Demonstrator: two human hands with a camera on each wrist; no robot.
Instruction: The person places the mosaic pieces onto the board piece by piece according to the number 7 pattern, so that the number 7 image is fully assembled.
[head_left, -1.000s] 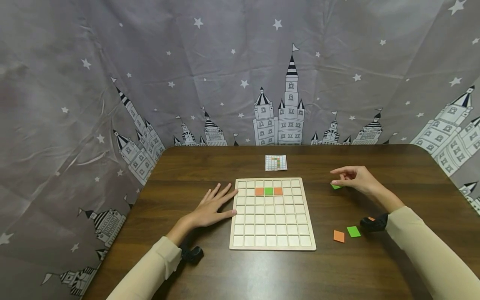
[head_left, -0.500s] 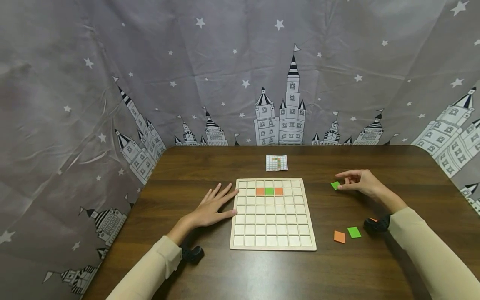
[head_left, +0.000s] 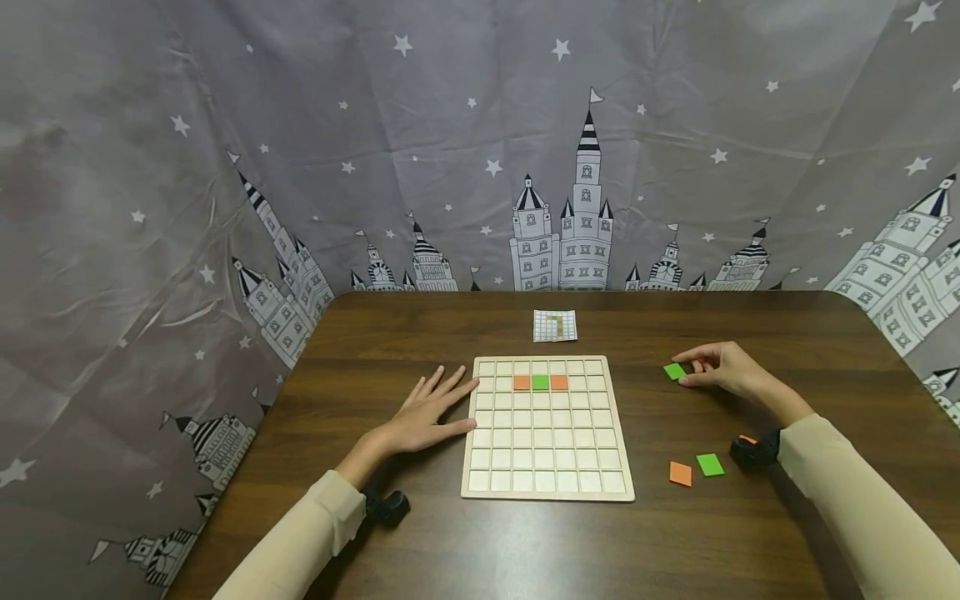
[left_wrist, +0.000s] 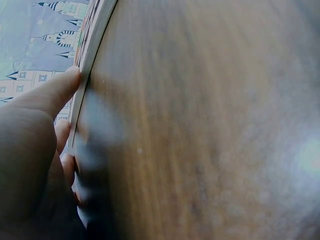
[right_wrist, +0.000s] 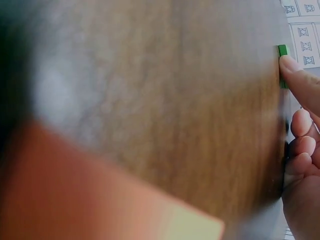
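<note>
Across the brown counter (head_left: pixel 420 542) I see a gridded board (head_left: pixel 543 437), its left edge touched by the left hand (head_left: pixel 423 418), fingers spread. Right of the board, the right hand (head_left: pixel 729 371) pinches a green tile (head_left: pixel 673 372) in its fingers.

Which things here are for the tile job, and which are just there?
For the job, it seems:
right hand, pinching a green tile
left hand, touching the grid board
three tiles on the board
loose tiles beside it
printed card, probably

Just there:
castle cloth
black wristbands
</note>
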